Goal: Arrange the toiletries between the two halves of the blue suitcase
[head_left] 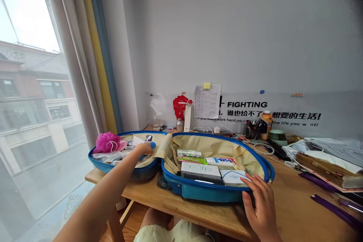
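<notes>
The open blue suitcase (210,193) lies across the worktop (295,196), its left half partly hidden by the left forearm (113,187); the left hand (144,149) is over that half, its fingers mostly out of sight, so I cannot tell whether it grips the small blue piece (153,145) at its tip; the right hand (259,200), open and fingers spread, rests on the near right rim, obscuring part of a white box (232,177).

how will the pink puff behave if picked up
The pink puff probably squashes easily, given its loose ruffled folds. It looks light for its size, being apparently airy mesh. Its white cord loop may dangle.
</notes>
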`<state>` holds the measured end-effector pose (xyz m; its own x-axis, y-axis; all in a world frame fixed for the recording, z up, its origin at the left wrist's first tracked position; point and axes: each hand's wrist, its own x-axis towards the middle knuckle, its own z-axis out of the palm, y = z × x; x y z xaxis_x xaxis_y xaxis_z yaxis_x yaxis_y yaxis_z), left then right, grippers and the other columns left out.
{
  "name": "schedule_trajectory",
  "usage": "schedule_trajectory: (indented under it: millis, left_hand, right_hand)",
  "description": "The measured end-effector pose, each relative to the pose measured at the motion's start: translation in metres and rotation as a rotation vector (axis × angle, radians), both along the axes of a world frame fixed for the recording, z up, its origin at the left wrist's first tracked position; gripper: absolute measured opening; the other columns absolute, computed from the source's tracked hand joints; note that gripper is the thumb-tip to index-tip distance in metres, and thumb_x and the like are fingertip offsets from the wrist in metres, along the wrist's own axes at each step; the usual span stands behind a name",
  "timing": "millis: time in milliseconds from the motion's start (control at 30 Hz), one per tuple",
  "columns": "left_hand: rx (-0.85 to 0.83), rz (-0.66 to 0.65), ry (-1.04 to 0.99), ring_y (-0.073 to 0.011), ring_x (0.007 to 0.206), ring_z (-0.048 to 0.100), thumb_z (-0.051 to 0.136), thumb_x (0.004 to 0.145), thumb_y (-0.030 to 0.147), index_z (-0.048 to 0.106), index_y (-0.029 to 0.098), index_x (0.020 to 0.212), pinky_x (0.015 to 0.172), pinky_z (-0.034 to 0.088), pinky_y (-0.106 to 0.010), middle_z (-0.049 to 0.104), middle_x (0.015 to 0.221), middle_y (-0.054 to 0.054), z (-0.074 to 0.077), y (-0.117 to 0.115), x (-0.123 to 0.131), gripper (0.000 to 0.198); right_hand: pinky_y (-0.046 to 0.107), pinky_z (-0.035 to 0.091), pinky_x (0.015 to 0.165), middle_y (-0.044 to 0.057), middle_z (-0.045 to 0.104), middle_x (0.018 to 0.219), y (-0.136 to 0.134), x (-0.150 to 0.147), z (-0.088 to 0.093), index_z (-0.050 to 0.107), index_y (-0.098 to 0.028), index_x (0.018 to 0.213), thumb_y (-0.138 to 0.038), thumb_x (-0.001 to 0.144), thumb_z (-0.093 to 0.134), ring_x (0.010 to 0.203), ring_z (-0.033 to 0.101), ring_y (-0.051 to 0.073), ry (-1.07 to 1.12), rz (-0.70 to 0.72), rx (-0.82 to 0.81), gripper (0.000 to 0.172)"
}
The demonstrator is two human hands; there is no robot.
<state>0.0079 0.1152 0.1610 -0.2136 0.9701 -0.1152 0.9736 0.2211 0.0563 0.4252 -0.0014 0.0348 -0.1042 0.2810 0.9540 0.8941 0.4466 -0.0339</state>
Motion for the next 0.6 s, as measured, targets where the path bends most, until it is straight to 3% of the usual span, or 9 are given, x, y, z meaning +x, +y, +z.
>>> schedule_trajectory:
  millis: [133, 267, 433, 600]
  left_hand:
    - [0.168, -0.060, -0.002, -0.0242, 0.113, 0.057, 0.043, 0.096, 0.044, 0.046, 0.017, 0.131, 0.091, 0.048, -0.041, 0.054, 0.131, -0.015, 0.025, 0.002, 0.022, 0.045]
    - [0.219, -0.259, -0.011, -0.0267, 0.116, 0.057, 0.039, 0.094, 0.052, 0.036, 0.020, 0.138, 0.092, 0.045, -0.037, 0.058, 0.130, -0.015, 0.042, 0.005, 0.079, 0.055]
    - [0.094, -0.507, 0.014, -0.0250, 0.113, 0.058, 0.051, 0.090, 0.053, 0.046, 0.022, 0.133, 0.096, 0.046, -0.045, 0.060, 0.126, -0.010, 0.033, 0.012, 0.170, 0.054]
    - [-0.042, -0.573, 0.064, -0.0235, 0.112, 0.057, 0.055, 0.090, 0.047, 0.052, 0.020, 0.127, 0.095, 0.049, -0.047, 0.056, 0.128, -0.011, 0.016, 0.022, 0.228, 0.046]
  right_hand:
    - [0.048, 0.035, 0.102, 0.009, 0.061, 0.113, -0.002, -0.002, 0.003, 0.054, -0.023, 0.114, -0.033, 0.093, 0.039, 0.117, 0.052, 0.028, -0.007, 0.002, 0.011, 0.028]
    - [0.048, 0.035, 0.101, 0.010, 0.060, 0.115, -0.003, -0.002, 0.004, 0.054, -0.022, 0.116, -0.032, 0.093, 0.039, 0.119, 0.050, 0.028, -0.007, 0.006, -0.008, 0.030]
    - [0.049, 0.034, 0.103, 0.009, 0.061, 0.115, -0.002, -0.001, 0.001, 0.055, -0.024, 0.116, -0.034, 0.093, 0.037, 0.119, 0.051, 0.028, 0.008, -0.003, -0.020, 0.031]
    - [0.049, 0.034, 0.103, 0.009, 0.061, 0.114, -0.002, 0.000, -0.001, 0.055, -0.024, 0.115, -0.036, 0.094, 0.036, 0.118, 0.052, 0.027, 0.006, -0.005, -0.023, 0.031]
